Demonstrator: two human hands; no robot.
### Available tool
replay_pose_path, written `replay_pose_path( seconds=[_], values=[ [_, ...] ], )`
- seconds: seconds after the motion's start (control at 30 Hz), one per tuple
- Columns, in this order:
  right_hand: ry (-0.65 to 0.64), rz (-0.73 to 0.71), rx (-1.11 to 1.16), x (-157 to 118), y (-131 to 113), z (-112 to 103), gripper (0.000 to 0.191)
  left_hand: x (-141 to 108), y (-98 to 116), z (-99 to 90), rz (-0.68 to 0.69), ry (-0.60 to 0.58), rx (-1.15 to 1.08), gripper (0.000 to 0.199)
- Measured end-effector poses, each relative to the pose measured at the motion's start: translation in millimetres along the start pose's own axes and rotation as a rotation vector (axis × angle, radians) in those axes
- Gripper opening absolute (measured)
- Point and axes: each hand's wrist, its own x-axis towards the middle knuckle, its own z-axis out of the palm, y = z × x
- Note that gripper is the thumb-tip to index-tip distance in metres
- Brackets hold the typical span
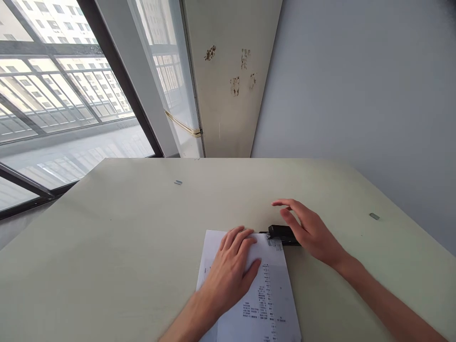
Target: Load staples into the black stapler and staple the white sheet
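Note:
Printed sheets of paper (281, 289) lie on the table in front of me, running off the lower edge of the view. My left hand (233, 266) rests flat on them with its fingers spread. At the papers' far right corner sits a black stapler (280, 232), its front end over the sheets near several staple marks. My right hand (302, 225) hovers just above the stapler's rear part, fingers apart and thumb stretched out, and hides some of it. Whether the thumb side touches the stapler I cannot tell.
Small strips of staples lie on the pale table (107, 266): one strip (178, 182) toward the far left, another strip (374, 216) at the right. Beyond the table stand a fridge (228, 114) with rusty patches, a grey wall (356, 85) and a window (64, 90).

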Motion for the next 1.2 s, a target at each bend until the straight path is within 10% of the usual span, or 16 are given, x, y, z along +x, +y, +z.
replay_pose_path(
  seconds=[1.2],
  values=[
    [-0.239, 0.140, -0.282, 36, -37, 34, 0.047, -1, 1, 3.1, 0.020, 0.019, 0.002, 0.034]
  ],
)
